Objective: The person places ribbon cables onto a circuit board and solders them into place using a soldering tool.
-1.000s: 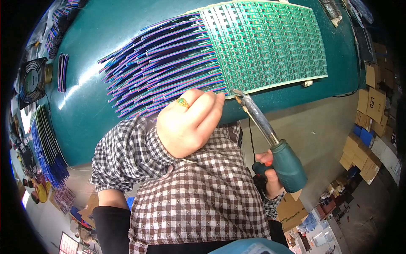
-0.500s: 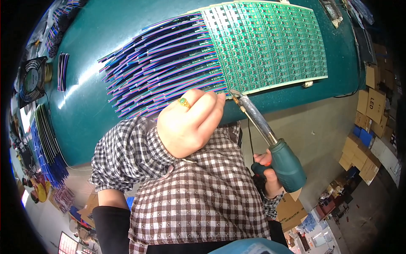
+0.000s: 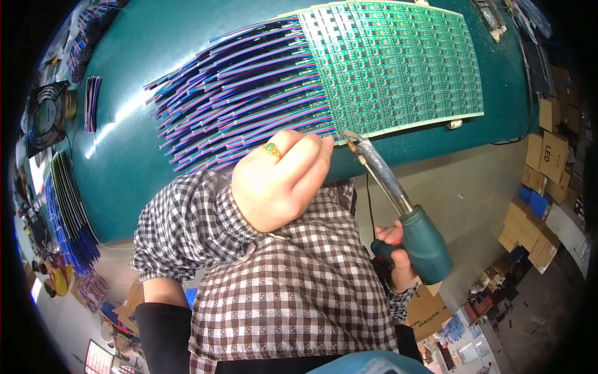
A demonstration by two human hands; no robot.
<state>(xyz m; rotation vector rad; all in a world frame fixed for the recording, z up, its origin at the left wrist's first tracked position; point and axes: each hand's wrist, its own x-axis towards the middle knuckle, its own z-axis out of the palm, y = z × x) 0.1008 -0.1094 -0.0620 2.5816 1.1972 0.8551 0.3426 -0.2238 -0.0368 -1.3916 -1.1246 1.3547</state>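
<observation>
While the left hand [image 3: 274, 187] wears one ring [image 3: 271, 149], its grip unclear, the right hand [image 3: 402, 265] grips one soldering iron [image 3: 427, 245].

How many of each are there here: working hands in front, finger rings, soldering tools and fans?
Left hand and right hand: 2
Gold ring with green stone: 1
Soldering tool: 1
Black-framed fan: 1
Total in clear view: 5
</observation>
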